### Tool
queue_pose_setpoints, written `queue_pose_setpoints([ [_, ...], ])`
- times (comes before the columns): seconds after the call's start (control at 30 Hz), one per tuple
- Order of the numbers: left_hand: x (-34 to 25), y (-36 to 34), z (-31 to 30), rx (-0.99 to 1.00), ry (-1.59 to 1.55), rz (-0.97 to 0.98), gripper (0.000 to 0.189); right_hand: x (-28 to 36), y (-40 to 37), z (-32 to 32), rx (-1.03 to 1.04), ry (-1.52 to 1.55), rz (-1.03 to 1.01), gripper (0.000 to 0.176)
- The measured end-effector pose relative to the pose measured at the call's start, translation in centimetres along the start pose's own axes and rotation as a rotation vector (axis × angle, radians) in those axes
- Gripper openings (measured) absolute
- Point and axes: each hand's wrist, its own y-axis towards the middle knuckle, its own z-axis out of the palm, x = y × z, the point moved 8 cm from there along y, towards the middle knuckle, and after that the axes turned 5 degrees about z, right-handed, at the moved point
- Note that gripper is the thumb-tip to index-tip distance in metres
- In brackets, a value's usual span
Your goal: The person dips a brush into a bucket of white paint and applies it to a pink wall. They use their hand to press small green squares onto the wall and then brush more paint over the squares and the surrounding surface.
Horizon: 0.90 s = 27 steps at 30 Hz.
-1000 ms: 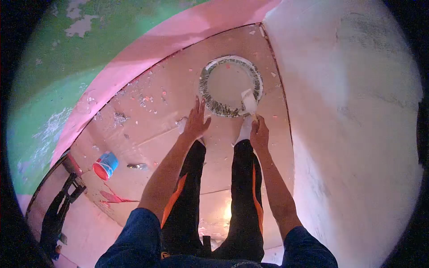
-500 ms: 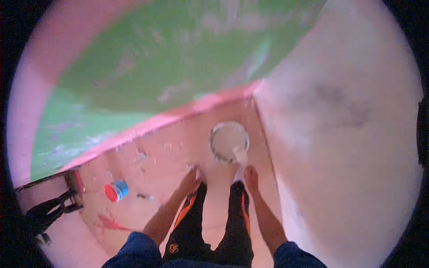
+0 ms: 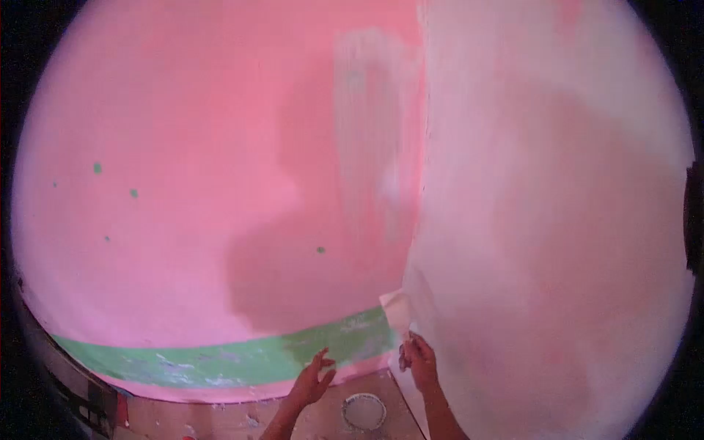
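My right hand is closed around the handle of a putty knife with a wide, pale blade. The blade points up and overlaps the corner of the walls, at the right end of the green band. To its left, my left hand is held out in front of the band, fingers apart and holding nothing. Below and between the hands, a round bucket with a whitish, smeared rim stands on the floor. A pale, streaky patch runs down the pink wall above.
A whitish wall meets the pink one in a corner on the right. Small green spots dot the pink wall. Scraps lie on the brown floor, and a dark-framed object stands at the lower left.
My view has tilted up from floor to wall. Both hands have risen; the right brought the putty knife from over the bucket to the wall corner. My left hand's fingers now show spread.
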Motion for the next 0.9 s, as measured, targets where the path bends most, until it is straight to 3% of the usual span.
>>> queue_pose_setpoints([
  [0.1,-7.7,3.4,-7.3,-0.137,0.165,0.261,0.048,8.8,1.4,3.3,-0.058,-0.059,-0.053,0.029],
  [0.23,-18.4,5.7,-17.5,-0.318,0.525,0.620,0.043,17.7,4.7,6.5,-0.116,-0.313,-0.524,0.029],
  [0.3,-22.2,6.5,-21.6,-0.480,0.722,0.745,0.042,23.2,3.4,10.0,-0.170,-0.388,-0.553,0.026],
  [0.4,-25.2,8.4,-25.6,-0.664,0.871,0.955,0.040,27.0,3.2,12.2,-0.218,-0.364,-0.606,0.024],
  [0.43,-24.4,9.7,-25.9,-0.616,0.860,0.939,0.040,28.1,2.7,12.7,-0.247,-0.394,-0.687,0.025],
  [0.5,-23.7,11.2,-27.0,-0.713,0.867,1.041,0.034,30.4,2.1,14.5,-0.338,-0.386,-0.668,0.030],
  [0.53,-23.6,11.3,-26.2,-0.723,1.003,1.096,0.028,31.8,2.4,15.3,-0.353,-0.385,-0.683,0.030],
  [0.6,-24.5,11.0,-25.4,-0.766,1.018,1.094,0.028,35.6,1.5,19.0,-0.382,-0.644,-1.037,0.033],
  [0.67,-24.4,10.9,-25.3,-0.842,1.051,1.085,0.026,37.1,1.9,21.5,-0.399,-0.774,-1.122,0.033],
  [0.7,-24.4,10.7,-25.3,-0.855,1.053,1.103,0.026,37.6,1.8,23.1,-0.404,-0.909,-1.194,0.032],
  [0.77,-24.4,10.5,-25.4,-0.804,0.969,1.128,0.025,34.1,2.9,23.7,-0.448,-1.133,-1.026,0.033],
  [0.87,-24.9,10.2,-25.2,-0.690,0.860,1.152,0.026,22.2,3.5,19.0,-0.395,-1.229,-0.641,0.039],
  [0.9,-25.1,10.2,-24.6,-0.609,0.798,1.170,0.027,17.2,3.7,16.3,-0.389,-1.262,-0.718,0.037],
])
